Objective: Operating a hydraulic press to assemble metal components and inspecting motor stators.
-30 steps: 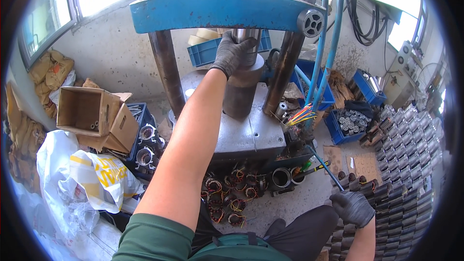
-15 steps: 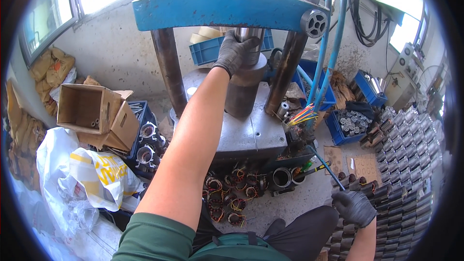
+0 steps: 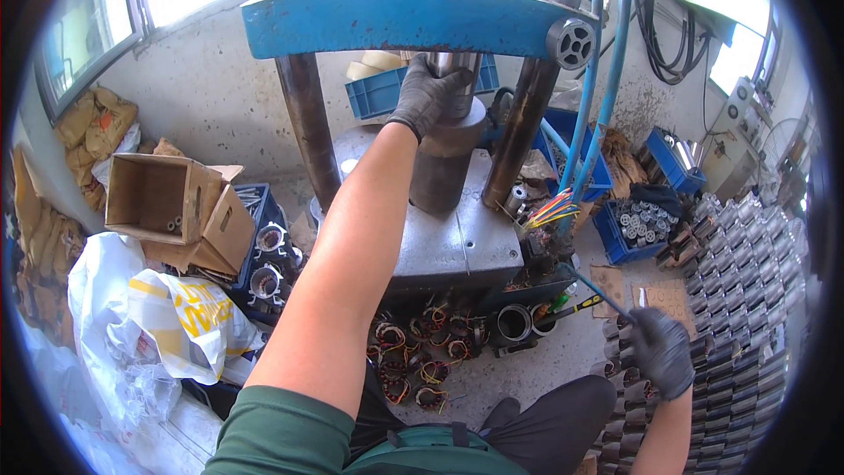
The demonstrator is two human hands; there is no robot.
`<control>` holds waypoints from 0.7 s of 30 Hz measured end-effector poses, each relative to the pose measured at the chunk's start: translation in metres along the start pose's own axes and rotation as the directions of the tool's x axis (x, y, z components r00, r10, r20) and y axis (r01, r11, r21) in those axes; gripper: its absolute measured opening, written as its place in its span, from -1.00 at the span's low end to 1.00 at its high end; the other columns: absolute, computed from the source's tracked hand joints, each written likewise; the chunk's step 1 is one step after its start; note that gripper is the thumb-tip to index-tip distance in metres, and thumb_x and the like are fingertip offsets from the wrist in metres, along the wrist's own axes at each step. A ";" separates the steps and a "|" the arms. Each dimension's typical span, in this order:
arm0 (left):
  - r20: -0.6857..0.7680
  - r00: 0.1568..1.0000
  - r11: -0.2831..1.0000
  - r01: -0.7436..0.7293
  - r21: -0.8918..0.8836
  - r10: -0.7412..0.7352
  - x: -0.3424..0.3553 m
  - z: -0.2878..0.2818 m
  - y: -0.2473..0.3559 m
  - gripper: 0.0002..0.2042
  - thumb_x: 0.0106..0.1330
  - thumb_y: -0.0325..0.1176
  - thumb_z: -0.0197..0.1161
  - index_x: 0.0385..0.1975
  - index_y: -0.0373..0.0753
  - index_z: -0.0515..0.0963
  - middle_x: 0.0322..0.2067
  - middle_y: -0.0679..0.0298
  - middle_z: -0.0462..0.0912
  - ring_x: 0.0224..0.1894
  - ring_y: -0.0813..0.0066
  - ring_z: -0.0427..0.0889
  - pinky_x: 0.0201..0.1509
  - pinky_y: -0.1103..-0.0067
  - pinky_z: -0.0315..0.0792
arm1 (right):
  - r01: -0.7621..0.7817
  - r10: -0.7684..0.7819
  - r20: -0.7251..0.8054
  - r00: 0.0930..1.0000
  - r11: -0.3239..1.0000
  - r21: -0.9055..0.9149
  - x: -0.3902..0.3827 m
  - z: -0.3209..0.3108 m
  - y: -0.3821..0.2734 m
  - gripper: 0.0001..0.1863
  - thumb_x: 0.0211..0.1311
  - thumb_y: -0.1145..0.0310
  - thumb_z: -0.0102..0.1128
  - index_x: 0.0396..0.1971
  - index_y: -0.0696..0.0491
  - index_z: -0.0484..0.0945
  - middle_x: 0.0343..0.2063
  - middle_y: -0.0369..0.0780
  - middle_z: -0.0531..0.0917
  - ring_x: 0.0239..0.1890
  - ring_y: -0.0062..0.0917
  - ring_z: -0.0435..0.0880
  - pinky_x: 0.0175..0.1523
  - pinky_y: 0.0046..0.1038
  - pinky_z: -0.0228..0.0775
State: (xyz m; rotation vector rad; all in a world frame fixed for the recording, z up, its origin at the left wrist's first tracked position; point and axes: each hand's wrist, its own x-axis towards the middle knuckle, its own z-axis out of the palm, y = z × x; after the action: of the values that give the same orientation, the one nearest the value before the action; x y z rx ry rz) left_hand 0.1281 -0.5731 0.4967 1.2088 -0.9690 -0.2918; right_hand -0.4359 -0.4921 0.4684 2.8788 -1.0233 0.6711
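Note:
My left hand (image 3: 428, 92), in a dark glove, is closed round a shiny metal cylinder (image 3: 459, 88) beneath the blue crossbeam (image 3: 413, 19) of a press. Below that cylinder stands a thicker, dull steel cylinder (image 3: 442, 165) on the grey press bed (image 3: 431, 251). The palm and some fingers are hidden behind the metal. Down on the right, my gloved right hand (image 3: 662, 354) grips the end of a thin blue lever (image 3: 600, 292), which slopes up leftward to the side of the press.
Dark steel columns (image 3: 308, 123) flank the pressing space. Coloured wires (image 3: 552, 209) hang beside blue hoses. Wound stators (image 3: 422, 343) lie on the floor before the press. Stacked metal housings (image 3: 738, 273) fill the right side. Cardboard boxes (image 3: 189, 211) and white bags (image 3: 123, 299) stand left.
My right hand has risen and moved slightly right, lifting the lever's end, which now slopes less steeply. The left hand stays on the shiny cylinder.

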 end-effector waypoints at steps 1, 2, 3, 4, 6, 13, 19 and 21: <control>-0.001 1.000 1.000 -0.002 0.016 0.002 0.000 0.000 0.000 -0.17 0.10 -0.11 0.76 0.27 -0.35 0.42 0.12 -0.01 0.73 0.15 0.18 0.75 0.31 0.37 0.60 | 0.038 -0.041 -0.131 0.990 0.999 -0.026 0.015 -0.001 0.004 -0.75 0.32 0.59 0.29 -0.03 0.12 0.71 -0.23 0.01 0.76 -0.20 -0.04 0.78 -0.05 -0.10 0.64; 0.000 1.000 0.999 -0.005 0.032 0.005 0.001 0.000 -0.001 -0.13 0.08 -0.11 0.76 0.31 -0.35 0.39 0.15 -0.02 0.72 0.17 0.17 0.73 0.34 0.36 0.58 | 0.084 -0.099 -0.214 0.972 0.993 -0.078 0.036 -0.003 0.011 -0.76 0.34 0.63 0.24 -0.03 0.14 0.68 -0.21 0.02 0.75 -0.19 -0.05 0.78 -0.05 -0.11 0.64; -0.005 1.000 0.999 -0.019 0.045 0.019 0.003 0.000 -0.001 -0.10 0.07 -0.12 0.77 0.34 -0.34 0.37 0.18 -0.02 0.70 0.20 0.16 0.72 0.36 0.36 0.57 | 0.130 -0.161 -0.292 0.943 0.984 -0.121 0.059 -0.006 0.020 -0.76 0.35 0.67 0.20 -0.03 0.16 0.65 -0.19 0.03 0.74 -0.17 -0.05 0.78 -0.05 -0.12 0.63; 0.007 0.999 0.999 -0.033 0.033 0.033 0.004 0.001 -0.003 -0.06 0.05 -0.12 0.77 0.37 -0.33 0.34 0.20 -0.03 0.68 0.22 0.14 0.71 0.37 0.36 0.56 | 0.073 -0.076 -0.314 0.946 0.997 -0.023 0.079 -0.008 0.027 -0.76 0.37 0.66 0.19 -0.02 0.17 0.63 -0.19 0.02 0.75 -0.18 -0.07 0.78 -0.05 -0.12 0.62; 0.019 0.996 0.996 -0.083 0.012 0.083 0.007 0.003 -0.005 0.01 0.03 -0.13 0.78 0.44 -0.31 0.27 0.24 -0.04 0.65 0.25 0.12 0.68 0.40 0.35 0.53 | 0.052 -0.028 -0.390 0.920 0.997 0.051 0.118 -0.007 0.039 -0.78 0.41 0.62 0.17 -0.01 0.17 0.63 -0.20 0.02 0.75 -0.18 -0.07 0.78 -0.04 -0.12 0.62; -0.022 0.999 0.998 -0.048 0.050 0.049 0.002 0.005 -0.001 -0.03 0.05 -0.22 0.75 0.44 -0.31 0.27 0.24 -0.04 0.66 0.23 0.14 0.68 0.36 0.37 0.56 | -0.020 -0.013 -0.442 0.897 0.997 -0.071 0.193 -0.002 0.055 -0.85 0.47 0.38 0.26 -0.14 0.13 0.69 -0.25 0.04 0.76 -0.17 -0.02 0.78 -0.01 -0.13 0.63; -0.055 0.998 0.999 0.016 0.041 -0.014 -0.036 0.007 0.022 -0.09 0.01 -0.26 0.76 0.35 -0.33 0.32 0.11 0.07 0.67 0.15 0.29 0.69 0.21 0.39 0.66 | -0.073 0.055 -0.319 0.946 0.996 -0.046 0.197 -0.011 0.049 -0.64 0.53 0.12 0.32 -0.27 0.16 0.71 -0.30 0.07 0.76 -0.17 0.00 0.79 -0.02 -0.11 0.62; -0.062 0.993 0.994 -0.100 -0.045 0.097 -0.064 0.003 0.026 -0.06 -0.02 -0.23 0.75 0.36 -0.33 0.31 0.12 0.04 0.67 0.12 0.23 0.72 0.22 0.37 0.66 | -0.097 0.077 -0.292 0.953 0.994 -0.054 0.194 -0.014 0.045 -0.56 0.55 0.02 0.29 -0.28 0.17 0.71 -0.31 0.08 0.74 -0.20 0.01 0.78 -0.04 -0.11 0.61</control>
State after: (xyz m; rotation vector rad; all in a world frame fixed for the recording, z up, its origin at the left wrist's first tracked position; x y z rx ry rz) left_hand 0.0805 -0.5227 0.4896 1.1168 -0.9615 -0.1987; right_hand -0.3340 -0.6411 0.5523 2.5867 -1.1087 1.0059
